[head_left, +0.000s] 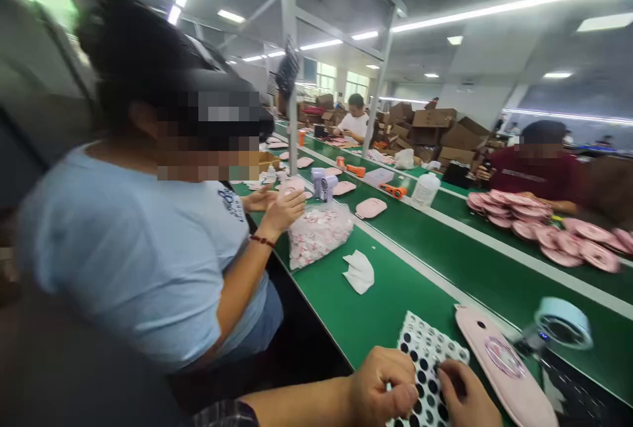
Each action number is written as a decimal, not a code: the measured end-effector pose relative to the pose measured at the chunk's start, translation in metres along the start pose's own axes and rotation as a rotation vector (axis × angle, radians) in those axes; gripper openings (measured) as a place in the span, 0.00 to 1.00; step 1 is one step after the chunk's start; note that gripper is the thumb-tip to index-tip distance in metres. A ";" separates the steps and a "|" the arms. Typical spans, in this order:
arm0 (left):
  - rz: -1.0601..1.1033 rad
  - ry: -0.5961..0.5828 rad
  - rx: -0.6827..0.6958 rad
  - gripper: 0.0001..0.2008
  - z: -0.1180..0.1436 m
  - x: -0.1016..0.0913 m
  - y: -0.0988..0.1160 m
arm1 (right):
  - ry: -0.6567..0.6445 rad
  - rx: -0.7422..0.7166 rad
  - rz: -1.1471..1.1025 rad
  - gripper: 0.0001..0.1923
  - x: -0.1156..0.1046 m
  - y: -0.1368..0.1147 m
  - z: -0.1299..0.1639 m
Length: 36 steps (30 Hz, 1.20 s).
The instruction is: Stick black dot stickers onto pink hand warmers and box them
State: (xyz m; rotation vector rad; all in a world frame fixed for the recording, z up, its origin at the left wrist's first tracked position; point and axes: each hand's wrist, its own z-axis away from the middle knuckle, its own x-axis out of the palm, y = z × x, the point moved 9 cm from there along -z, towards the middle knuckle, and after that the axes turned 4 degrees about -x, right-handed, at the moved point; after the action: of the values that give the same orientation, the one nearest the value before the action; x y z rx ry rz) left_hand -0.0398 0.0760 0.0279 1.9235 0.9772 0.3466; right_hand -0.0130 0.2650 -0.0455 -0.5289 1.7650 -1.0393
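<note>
The left hand is curled, thumb and fingers pinched on the near edge of a dotted sheet lying on the green table. The right hand rests its fingertips on the same sheet, pinched at one black dot. Just right lies a pink case. Farther up the table, a co-worker handles a pink part beside a bag.

Busy assembly line with co-workers beyond the fingers

A white cloth lies up-table from the fingers, a bag of pink parts past it by a seated person in a blue shirt; stacked pink covers sit far right.
</note>
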 end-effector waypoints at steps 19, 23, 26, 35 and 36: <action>-0.297 -0.148 0.145 0.21 -0.010 -0.003 0.041 | 0.112 -0.043 0.003 0.14 -0.004 -0.047 0.008; -0.799 0.066 -0.179 0.13 -0.049 -0.066 0.010 | 0.109 -0.048 -0.005 0.13 -0.005 -0.049 0.009; -1.073 0.185 -0.525 0.11 -0.064 -0.121 -0.021 | 0.115 -0.056 -0.006 0.11 -0.006 -0.051 0.009; -1.098 -0.004 -0.774 0.23 -0.059 -0.132 -0.067 | 0.135 -0.082 -0.020 0.08 -0.006 -0.050 0.007; -1.103 -0.009 -0.771 0.24 -0.062 -0.129 -0.066 | 0.136 -0.085 -0.022 0.07 -0.006 -0.050 0.007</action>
State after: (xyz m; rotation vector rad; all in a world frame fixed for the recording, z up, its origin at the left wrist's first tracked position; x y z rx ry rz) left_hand -0.1912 0.0341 0.0247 0.5422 1.4576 0.0296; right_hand -0.0092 0.2403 -0.0017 -0.5426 1.9335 -1.0401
